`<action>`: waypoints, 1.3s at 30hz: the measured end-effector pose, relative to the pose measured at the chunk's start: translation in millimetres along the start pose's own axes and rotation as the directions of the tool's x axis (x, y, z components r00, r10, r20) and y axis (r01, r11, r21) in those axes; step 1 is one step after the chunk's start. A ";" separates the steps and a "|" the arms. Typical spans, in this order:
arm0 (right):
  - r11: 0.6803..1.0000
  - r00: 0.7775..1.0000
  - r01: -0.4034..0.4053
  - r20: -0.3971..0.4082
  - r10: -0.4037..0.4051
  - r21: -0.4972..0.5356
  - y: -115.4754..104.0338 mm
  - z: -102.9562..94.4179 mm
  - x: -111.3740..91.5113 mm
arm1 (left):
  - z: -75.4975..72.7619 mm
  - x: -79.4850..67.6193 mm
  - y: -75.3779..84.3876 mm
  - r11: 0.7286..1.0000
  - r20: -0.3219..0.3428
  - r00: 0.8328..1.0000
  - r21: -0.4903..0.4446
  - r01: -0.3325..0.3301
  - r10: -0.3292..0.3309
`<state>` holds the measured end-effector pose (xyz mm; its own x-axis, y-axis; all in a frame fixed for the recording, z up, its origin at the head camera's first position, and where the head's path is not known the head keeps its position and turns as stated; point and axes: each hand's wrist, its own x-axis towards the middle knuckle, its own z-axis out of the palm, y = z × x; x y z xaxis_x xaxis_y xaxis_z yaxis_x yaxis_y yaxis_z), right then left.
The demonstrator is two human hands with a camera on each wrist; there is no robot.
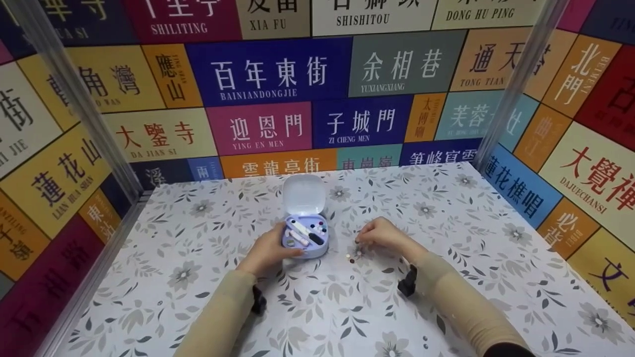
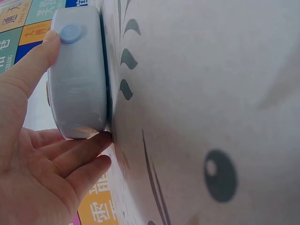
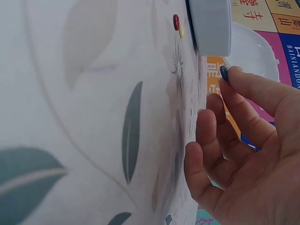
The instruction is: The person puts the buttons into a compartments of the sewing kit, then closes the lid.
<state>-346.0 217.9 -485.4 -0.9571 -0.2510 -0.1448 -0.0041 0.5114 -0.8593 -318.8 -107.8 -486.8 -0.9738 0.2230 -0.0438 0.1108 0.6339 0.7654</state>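
From where I stand, the small contents of the lavender rounded plastic box (image 1: 317, 254) are hard to make out: pale sticks, a dark oval piece and a cluster of coloured dots. The left hand (image 1: 268, 252) covers part of its near left side, and both beige sleeves (image 1: 213, 317) run out of sight at the lower edge. The box sits on the desk (image 1: 496, 267) in front of the person, its white lid (image 1: 304, 195) raised at the back.

The left hand grips the box, thumb at the round blue catch (image 2: 71, 33) and fingers around the side. The right hand (image 1: 388, 237) pinches a tiny dark blue disc (image 3: 224, 72) between thumb and forefinger, the other fingers loosely bent. Near it, to the right of the box, a red disc (image 3: 176, 22) and a yellow disc (image 3: 182, 31) lie together.

White covering with grey leaves and flowers spreads over the desk. Behind stand walls of colourful panels (image 1: 268, 69) with Chinese lettering, meeting at pale corner posts (image 1: 516, 84).
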 end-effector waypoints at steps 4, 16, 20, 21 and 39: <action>1.000 1.000 0.009 0.010 -0.009 0.021 1.2 1.7 2.2 | 0.0 -0.7 0.7 1.000 0.000 1.000 -0.003 0.006 -0.006; 1.000 1.000 0.010 0.017 -0.010 -0.005 -6.8 2.4 4.6 | -0.5 -1.5 0.3 1.000 0.005 1.000 -0.028 0.006 -0.006; 1.000 1.000 0.005 -0.004 -0.005 -0.015 -9.0 3.0 7.6 | 0.4 -0.9 -0.7 1.000 -0.006 1.000 -0.011 -0.028 0.028; 1.000 1.000 -0.001 -0.012 0.001 -0.017 -9.4 3.6 8.3 | 0.8 -0.6 -0.8 0.999 -0.009 0.999 -0.007 -0.035 0.035; 0.999 0.999 -0.025 -0.027 0.025 0.023 -21.8 5.5 18.7 | 1.0 -1.6 -1.0 1.000 -0.011 1.000 -0.027 -0.014 0.014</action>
<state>-362.3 197.5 -472.1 -0.9645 -0.2153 -0.1531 0.0262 0.4986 -0.8665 -317.2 -108.0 -488.2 -0.9744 0.2234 -0.0263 0.1189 0.6108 0.7828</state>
